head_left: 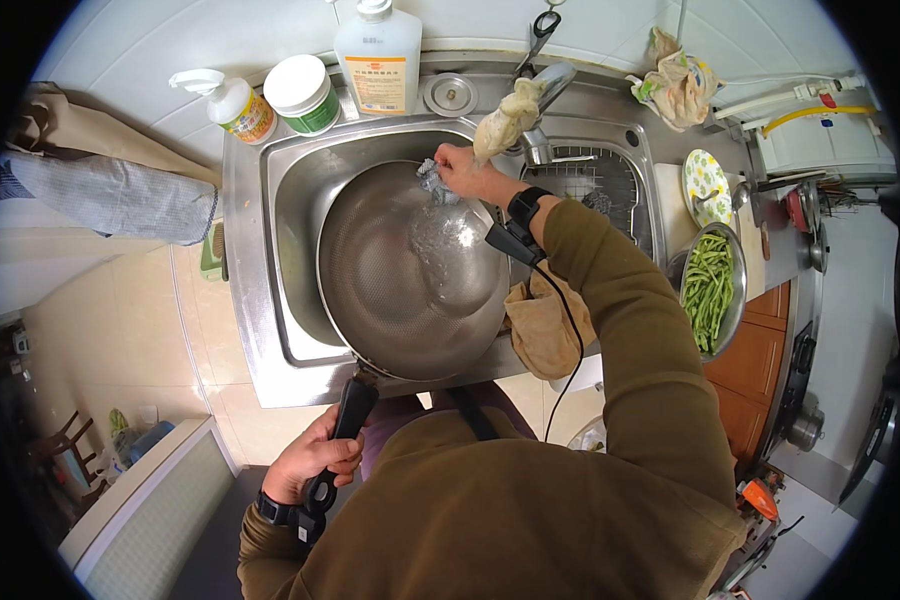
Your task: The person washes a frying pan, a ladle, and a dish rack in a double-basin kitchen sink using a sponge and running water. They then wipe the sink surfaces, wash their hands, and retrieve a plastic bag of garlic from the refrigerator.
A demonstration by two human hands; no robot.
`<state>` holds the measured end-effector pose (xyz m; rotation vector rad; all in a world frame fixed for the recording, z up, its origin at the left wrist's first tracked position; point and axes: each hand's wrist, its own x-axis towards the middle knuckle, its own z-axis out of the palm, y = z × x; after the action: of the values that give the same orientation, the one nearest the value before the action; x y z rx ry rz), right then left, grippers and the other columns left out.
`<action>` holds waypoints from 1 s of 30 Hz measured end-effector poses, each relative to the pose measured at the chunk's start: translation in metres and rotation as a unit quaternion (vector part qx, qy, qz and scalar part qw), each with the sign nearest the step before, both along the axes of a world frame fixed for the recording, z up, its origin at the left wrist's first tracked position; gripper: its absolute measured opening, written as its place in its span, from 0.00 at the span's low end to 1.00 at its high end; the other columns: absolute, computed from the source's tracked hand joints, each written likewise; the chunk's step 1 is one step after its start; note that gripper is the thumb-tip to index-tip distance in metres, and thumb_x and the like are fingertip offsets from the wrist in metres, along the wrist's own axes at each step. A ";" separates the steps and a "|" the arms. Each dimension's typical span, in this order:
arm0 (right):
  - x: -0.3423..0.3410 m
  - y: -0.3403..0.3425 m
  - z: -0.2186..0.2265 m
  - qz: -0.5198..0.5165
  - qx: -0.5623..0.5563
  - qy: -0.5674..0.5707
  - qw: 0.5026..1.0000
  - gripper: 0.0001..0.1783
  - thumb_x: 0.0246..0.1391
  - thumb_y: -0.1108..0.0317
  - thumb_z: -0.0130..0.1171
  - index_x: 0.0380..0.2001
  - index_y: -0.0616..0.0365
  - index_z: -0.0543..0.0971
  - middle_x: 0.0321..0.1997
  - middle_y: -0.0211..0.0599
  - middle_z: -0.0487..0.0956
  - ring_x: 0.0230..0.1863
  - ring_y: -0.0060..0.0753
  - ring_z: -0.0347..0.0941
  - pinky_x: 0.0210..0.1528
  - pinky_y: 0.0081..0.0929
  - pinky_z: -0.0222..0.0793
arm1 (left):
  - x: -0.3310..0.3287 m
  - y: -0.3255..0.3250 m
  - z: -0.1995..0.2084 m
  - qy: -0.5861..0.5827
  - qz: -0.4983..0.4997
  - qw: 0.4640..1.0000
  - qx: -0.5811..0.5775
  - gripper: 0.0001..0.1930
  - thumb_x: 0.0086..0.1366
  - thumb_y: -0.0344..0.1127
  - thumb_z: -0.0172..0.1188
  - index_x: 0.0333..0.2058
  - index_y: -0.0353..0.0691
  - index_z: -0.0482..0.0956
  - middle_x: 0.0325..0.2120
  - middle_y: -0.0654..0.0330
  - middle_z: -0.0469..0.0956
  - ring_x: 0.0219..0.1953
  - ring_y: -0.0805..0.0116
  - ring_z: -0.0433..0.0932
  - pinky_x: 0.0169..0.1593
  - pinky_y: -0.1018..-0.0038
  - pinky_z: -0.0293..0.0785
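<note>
A large metal wok [370, 270] rests tilted in the left sink basin, with water pooled on its right side. My left hand [315, 455] is wrapped round the wok's black handle [356, 405], near the sink's front edge. At the wok's far rim, my right hand [467, 172] grips a crumpled grey-blue scouring cloth [435, 183]. Beside that hand is the faucet [538, 145], which has a cloth-like cover [506, 120] tied on its spout. A tan rag [548, 325] hangs over the sink edge, right of the wok.
Behind the sink [280, 250] stand a pump bottle [232, 105], a white-and-green tub [302, 95] and a large clear bottle [378, 60]. A rack [595, 190] sits in the right basin. Farther right are a bowl of green beans [708, 290] and a patterned plate [707, 188].
</note>
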<state>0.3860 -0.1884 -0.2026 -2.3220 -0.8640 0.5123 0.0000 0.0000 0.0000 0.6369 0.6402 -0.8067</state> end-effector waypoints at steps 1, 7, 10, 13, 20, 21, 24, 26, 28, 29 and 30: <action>-0.002 0.000 0.000 0.006 0.012 -0.015 1.000 0.10 0.48 0.70 0.52 0.35 0.59 0.70 0.33 0.50 0.74 0.39 0.52 0.71 0.43 0.39 0.67 | -0.001 0.000 0.001 0.003 0.002 1.000 0.003 0.18 0.57 0.27 0.55 0.46 0.40 0.62 0.21 0.67 0.62 0.17 0.81 0.58 0.18 0.82 0.60; -0.012 -0.007 0.005 -0.012 0.033 -0.016 0.999 0.09 0.49 0.70 0.50 0.34 0.59 0.72 0.34 0.50 0.76 0.39 0.53 0.72 0.42 0.41 0.67 | -0.001 -0.002 -0.002 0.007 0.003 1.000 -0.002 0.17 0.57 0.27 0.54 0.45 0.40 0.63 0.20 0.68 0.61 0.16 0.81 0.58 0.19 0.82 0.59; -0.015 -0.005 0.002 -0.031 0.014 -0.029 0.999 0.09 0.50 0.67 0.51 0.34 0.58 0.74 0.33 0.51 0.76 0.39 0.54 0.72 0.42 0.42 0.68 | 0.000 -0.002 -0.002 0.005 0.000 1.000 0.003 0.17 0.57 0.27 0.55 0.45 0.40 0.63 0.20 0.68 0.61 0.17 0.80 0.58 0.19 0.81 0.59; -0.020 -0.001 -0.003 -0.051 0.014 -0.059 0.997 0.09 0.50 0.64 0.51 0.32 0.56 0.75 0.30 0.51 0.77 0.38 0.55 0.72 0.41 0.44 0.68 | -0.001 -0.002 0.000 0.006 -0.003 1.000 0.009 0.17 0.57 0.27 0.54 0.45 0.40 0.63 0.20 0.67 0.61 0.17 0.80 0.58 0.19 0.81 0.59; -0.023 0.000 -0.015 -0.052 0.060 -0.082 0.993 0.09 0.49 0.65 0.51 0.32 0.57 0.75 0.28 0.51 0.76 0.35 0.57 0.73 0.40 0.44 0.69 | 0.000 -0.004 0.002 0.010 0.013 1.000 0.020 0.18 0.56 0.28 0.55 0.45 0.36 0.63 0.17 0.69 0.60 0.15 0.82 0.57 0.16 0.83 0.57; -0.023 -0.001 -0.016 -0.064 0.050 -0.070 0.994 0.09 0.49 0.66 0.51 0.33 0.57 0.76 0.29 0.51 0.77 0.35 0.57 0.73 0.40 0.44 0.69 | 0.000 -0.004 0.003 0.009 0.013 1.000 0.018 0.18 0.56 0.28 0.55 0.45 0.36 0.63 0.17 0.69 0.60 0.15 0.82 0.57 0.16 0.83 0.57; -0.022 -0.006 -0.015 -0.100 0.052 -0.040 0.993 0.11 0.49 0.68 0.50 0.36 0.56 0.77 0.31 0.53 0.77 0.37 0.56 0.73 0.42 0.41 0.69 | 0.000 -0.004 0.003 0.008 0.017 1.000 0.016 0.18 0.56 0.28 0.56 0.45 0.36 0.63 0.17 0.69 0.60 0.14 0.83 0.57 0.16 0.83 0.57; -0.016 -0.017 -0.012 -0.131 0.058 -0.004 0.990 0.13 0.50 0.69 0.49 0.38 0.56 0.77 0.34 0.53 0.78 0.39 0.54 0.73 0.44 0.39 0.69 | -0.001 -0.005 0.003 0.008 0.015 1.000 0.022 0.18 0.56 0.28 0.55 0.45 0.36 0.63 0.17 0.69 0.60 0.14 0.83 0.57 0.16 0.83 0.57; -0.011 -0.032 -0.008 -0.205 0.035 0.024 0.978 0.13 0.51 0.68 0.50 0.39 0.58 0.77 0.36 0.51 0.78 0.40 0.52 0.74 0.44 0.37 0.69 | 0.000 -0.007 0.001 0.009 0.014 0.999 0.027 0.18 0.56 0.29 0.56 0.45 0.36 0.63 0.17 0.69 0.59 0.14 0.83 0.57 0.16 0.84 0.57; -0.011 -0.038 -0.006 -0.242 0.027 0.025 0.970 0.13 0.51 0.67 0.50 0.39 0.59 0.77 0.37 0.51 0.78 0.40 0.51 0.74 0.44 0.36 0.69 | 0.000 -0.008 0.000 0.011 0.015 0.999 0.030 0.18 0.56 0.29 0.56 0.45 0.36 0.63 0.17 0.69 0.59 0.14 0.83 0.57 0.16 0.84 0.57; -0.012 -0.043 -0.005 -0.258 0.035 0.053 0.964 0.13 0.52 0.67 0.51 0.40 0.59 0.77 0.35 0.48 0.78 0.37 0.45 0.74 0.41 0.35 0.69 | 0.000 -0.008 -0.002 0.009 0.015 0.999 0.030 0.18 0.56 0.29 0.56 0.45 0.36 0.63 0.17 0.70 0.59 0.15 0.83 0.57 0.16 0.84 0.57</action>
<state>0.3744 -0.2316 -0.2075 -2.3064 -0.2006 0.3655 0.0005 -0.0082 -0.0018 0.6741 0.6912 -0.7680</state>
